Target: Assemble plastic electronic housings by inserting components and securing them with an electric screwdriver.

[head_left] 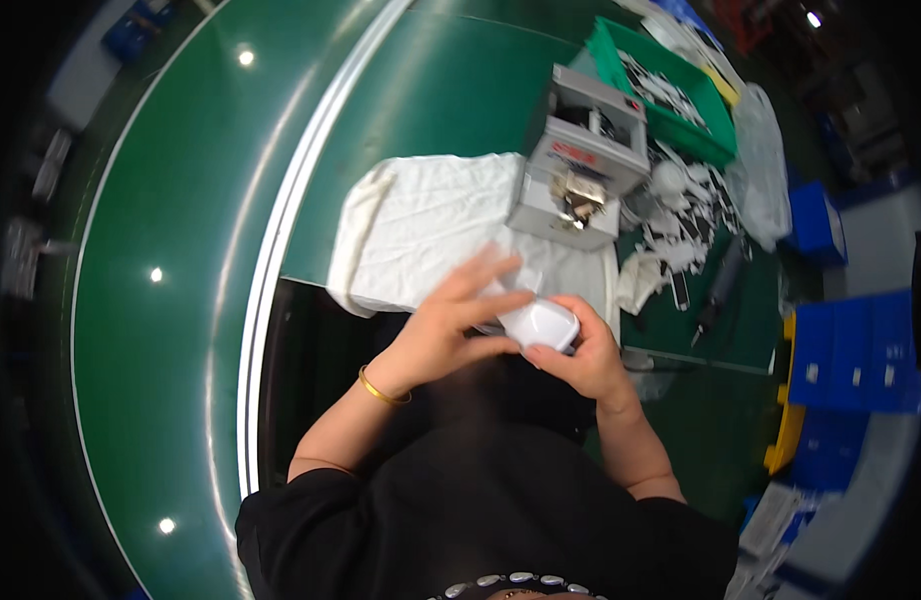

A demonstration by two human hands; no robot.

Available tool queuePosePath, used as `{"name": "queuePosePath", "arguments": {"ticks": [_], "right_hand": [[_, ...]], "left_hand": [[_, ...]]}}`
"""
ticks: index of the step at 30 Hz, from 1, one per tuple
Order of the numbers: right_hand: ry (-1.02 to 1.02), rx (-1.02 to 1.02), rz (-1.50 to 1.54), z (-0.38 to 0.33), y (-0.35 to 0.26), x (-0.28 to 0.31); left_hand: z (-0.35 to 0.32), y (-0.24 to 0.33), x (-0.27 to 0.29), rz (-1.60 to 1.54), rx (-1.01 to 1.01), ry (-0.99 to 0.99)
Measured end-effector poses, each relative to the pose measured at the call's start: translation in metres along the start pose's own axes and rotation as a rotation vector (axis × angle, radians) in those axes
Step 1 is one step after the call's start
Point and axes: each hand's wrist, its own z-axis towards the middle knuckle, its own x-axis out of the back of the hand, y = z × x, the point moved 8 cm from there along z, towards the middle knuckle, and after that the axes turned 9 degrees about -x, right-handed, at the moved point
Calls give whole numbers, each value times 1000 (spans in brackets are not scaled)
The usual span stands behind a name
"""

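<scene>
While my right grip (591,360) clasps the glossy white piece (543,325) by its right end, near the close edge of the white cloth (431,225) on the desk (431,80), my left grip (441,325) blurs at the other side; whether it grasps anything, I cannot tell. I'd best keep the right hold light but steady, sparing the smooth face.

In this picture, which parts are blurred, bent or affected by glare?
Head view: left hand smeared, as if moving; right hand and white piece sharper; glare spots on the left green surface; white rail bowed by the fisheye; corners nearly black.
</scene>
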Motion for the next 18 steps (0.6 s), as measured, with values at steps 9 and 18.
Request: {"name": "queuePosePath", "arguments": {"ticks": [9,18], "right_hand": [[118,158,-35,25,-13,7],[408,244,-199,47,25,36]], "left_hand": [[-35,-39,114,298,232,389],[-176,-224,293,829,878,1010]]}}
